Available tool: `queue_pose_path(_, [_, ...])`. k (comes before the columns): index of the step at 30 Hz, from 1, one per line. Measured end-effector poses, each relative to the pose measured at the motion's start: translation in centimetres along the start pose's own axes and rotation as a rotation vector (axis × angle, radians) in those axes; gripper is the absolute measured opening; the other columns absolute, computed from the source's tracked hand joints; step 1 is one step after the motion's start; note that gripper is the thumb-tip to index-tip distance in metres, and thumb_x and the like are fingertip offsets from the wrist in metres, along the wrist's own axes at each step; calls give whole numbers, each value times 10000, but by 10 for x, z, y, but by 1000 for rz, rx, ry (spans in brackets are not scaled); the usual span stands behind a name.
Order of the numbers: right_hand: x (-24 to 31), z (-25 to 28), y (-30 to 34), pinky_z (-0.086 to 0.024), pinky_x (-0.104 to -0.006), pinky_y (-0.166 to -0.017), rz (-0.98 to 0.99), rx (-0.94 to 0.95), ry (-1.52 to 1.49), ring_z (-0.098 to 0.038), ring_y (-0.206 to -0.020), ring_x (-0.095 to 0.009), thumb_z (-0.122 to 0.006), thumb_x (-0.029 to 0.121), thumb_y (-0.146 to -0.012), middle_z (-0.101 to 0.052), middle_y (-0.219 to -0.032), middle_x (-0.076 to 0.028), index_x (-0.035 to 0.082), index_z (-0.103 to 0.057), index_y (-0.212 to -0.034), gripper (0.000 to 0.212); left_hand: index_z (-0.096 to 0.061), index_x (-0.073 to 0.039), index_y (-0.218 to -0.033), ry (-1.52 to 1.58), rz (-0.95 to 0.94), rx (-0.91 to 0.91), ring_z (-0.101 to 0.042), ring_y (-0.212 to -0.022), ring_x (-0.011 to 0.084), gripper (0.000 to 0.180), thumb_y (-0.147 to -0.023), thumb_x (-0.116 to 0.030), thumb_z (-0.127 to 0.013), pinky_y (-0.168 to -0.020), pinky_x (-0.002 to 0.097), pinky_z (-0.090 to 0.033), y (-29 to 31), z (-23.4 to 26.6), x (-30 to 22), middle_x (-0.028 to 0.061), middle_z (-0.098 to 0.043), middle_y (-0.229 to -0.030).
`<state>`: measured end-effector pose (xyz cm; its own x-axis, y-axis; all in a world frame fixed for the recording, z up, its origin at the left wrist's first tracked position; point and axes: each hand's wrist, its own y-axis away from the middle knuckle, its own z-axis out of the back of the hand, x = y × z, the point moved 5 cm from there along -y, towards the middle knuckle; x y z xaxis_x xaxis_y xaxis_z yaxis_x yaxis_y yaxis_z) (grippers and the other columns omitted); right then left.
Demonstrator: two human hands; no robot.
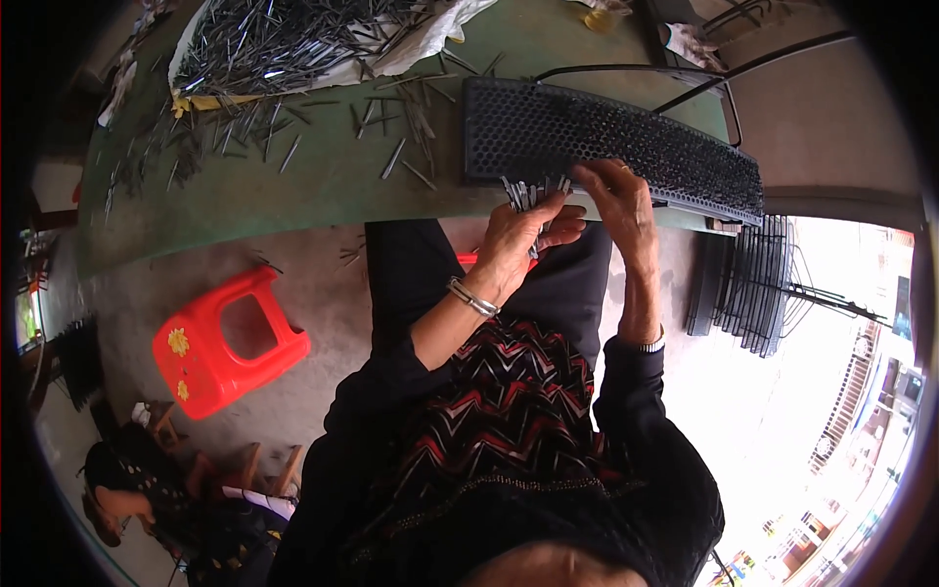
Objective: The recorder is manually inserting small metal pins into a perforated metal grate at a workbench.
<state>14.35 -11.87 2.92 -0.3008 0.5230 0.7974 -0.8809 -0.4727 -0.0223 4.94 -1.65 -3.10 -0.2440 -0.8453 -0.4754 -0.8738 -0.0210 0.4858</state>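
My left hand [514,235] is closed round a bunch of short grey metal rods [523,194], their ends fanning out above the fingers. Just to its right, my right hand [621,201] is bent over the near edge of a black perforated rack [509,122], thumb and fingers drawn together. Whatever the fingertips may pinch is too small to tell. Toward the right, the rack's holes look filled with dark rod ends, while its left part shows open holes. More metal rods [393,158] lie scattered on the green table [323,201] to the left of the rack.
A white sack [440,39] spread at the back of the table bears a heap of rods. Black metal bars [685,98] rise behind the rack. Below the table are a red plastic stool [210,362] and, at right, stacked black racks [753,293]. Another person [147,499] is at lower left.
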Motion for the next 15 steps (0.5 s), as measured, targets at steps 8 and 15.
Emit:
queue_pose_path(8, [-6,-6,10,-464,-247,-681,-198,174,-307,-593,-774,-110,-624,94,-835,-637,-818,-72,-48,-616,-925,169,-621,16,-1032,-42,-8,75,-677,-864,233,210,-904,-150,-608,-782,332,-568,2,-4,1,122,-669,-971])
queue_pose_path(15, [-3,1,12,-474,-249,-689,-191,108,-304,-601,-755,-112,-589,85,-860,-643,-798,-71,-36,-609,-911,133,-624,18,-1035,-81,-33,85,-681,-826,228,267,-897,-210,-628,-719,337,-582,1,-3,1,130,-677,-938])
